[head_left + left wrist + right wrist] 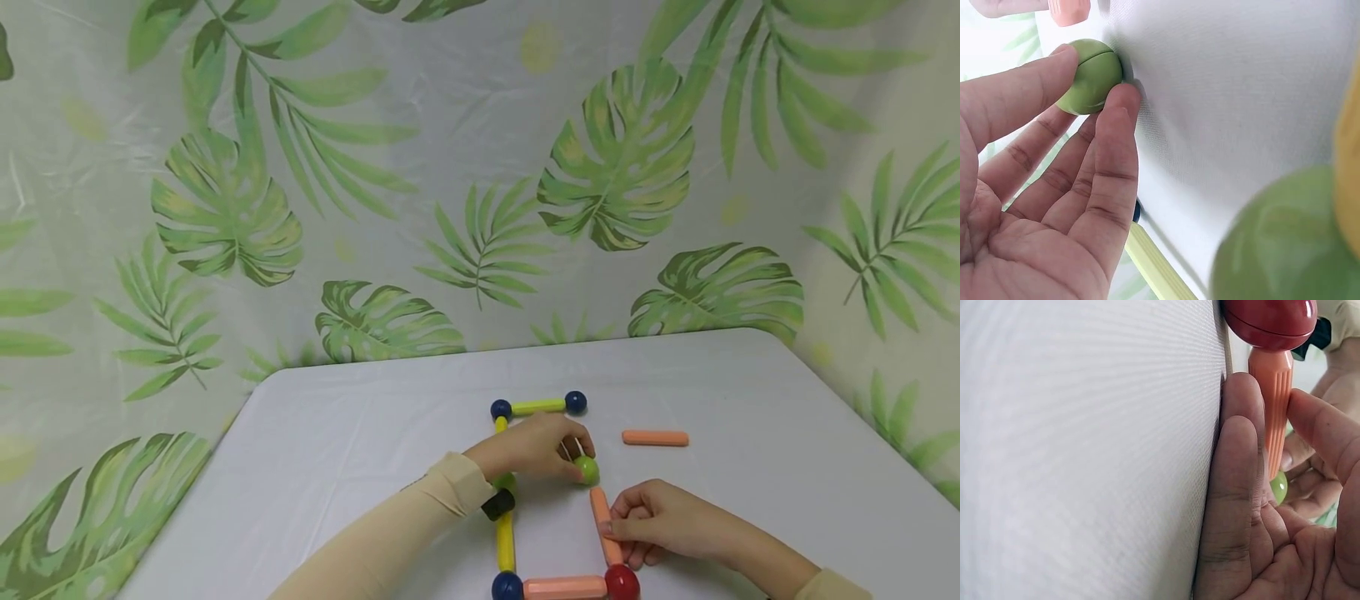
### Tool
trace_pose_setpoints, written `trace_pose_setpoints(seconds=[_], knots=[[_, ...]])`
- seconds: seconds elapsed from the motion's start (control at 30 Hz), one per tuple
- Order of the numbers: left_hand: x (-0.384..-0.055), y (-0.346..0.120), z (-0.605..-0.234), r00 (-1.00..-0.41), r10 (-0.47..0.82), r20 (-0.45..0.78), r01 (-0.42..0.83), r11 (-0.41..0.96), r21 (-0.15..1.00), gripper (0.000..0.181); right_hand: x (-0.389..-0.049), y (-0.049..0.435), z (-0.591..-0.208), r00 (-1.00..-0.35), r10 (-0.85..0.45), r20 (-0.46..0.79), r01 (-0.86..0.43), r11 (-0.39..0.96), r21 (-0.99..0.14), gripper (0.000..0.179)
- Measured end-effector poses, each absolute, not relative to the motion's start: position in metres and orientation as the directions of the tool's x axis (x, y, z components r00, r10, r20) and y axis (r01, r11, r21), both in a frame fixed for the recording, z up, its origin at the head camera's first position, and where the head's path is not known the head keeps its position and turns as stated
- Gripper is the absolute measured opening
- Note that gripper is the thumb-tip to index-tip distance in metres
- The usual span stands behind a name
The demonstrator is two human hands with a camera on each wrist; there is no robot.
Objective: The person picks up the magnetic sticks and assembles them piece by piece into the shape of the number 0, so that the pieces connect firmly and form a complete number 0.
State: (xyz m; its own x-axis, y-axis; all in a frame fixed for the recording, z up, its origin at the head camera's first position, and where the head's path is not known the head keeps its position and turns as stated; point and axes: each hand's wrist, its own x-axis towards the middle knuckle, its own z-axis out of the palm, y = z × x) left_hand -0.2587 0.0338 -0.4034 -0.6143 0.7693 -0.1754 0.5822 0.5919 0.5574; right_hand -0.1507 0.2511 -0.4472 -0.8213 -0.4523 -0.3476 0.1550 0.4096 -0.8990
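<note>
My left hand (534, 450) pinches a light green ball (587, 470) between thumb and fingertips, low over the table. In the left wrist view that ball (1094, 75) has a seam line and sits a little apart from the end of an orange rod (1070, 10). My right hand (667, 521) holds this orange rod (606, 527) between thumb and fingers. Its near end meets a red ball (622, 582), seen in the right wrist view as a seamed red ball (1272, 320). Another orange rod (564, 588) joins the red ball to a dark blue ball (507, 586).
A yellow rod (506, 542) runs from the blue ball to another green ball (506, 482), partly hidden by the left wrist. Beyond, a yellow-green rod (538, 407) links two dark blue balls. A loose orange rod (656, 437) lies at the right on the white table (360, 433).
</note>
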Motion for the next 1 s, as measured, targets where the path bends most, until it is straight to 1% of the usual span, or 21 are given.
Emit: trace_pose_setpoints(seconds=[0.5, 0.8, 1.0], knots=[[-0.2529, 0.0384, -0.399, -0.596, 0.778, -0.198, 0.569, 0.583, 0.58, 0.022, -0.15, 0.252, -0.4461, -0.825, -0.428, -0.369, 0.172, 0.432, -0.885, 0.027], [-0.253, 0.0393, -0.3998, -0.592, 0.78, -0.201, 0.582, 0.587, 0.563, 0.022, -0.1504, 0.2519, -0.4447, -0.82, -0.44, -0.367, 0.171, 0.424, -0.889, 0.028], [-0.2552, 0.0419, -0.4008, -0.573, 0.795, -0.196, 0.605, 0.573, 0.553, 0.024, -0.1516, 0.2533, -0.4412, -0.814, -0.438, -0.381, 0.18, 0.433, -0.883, 0.028]])
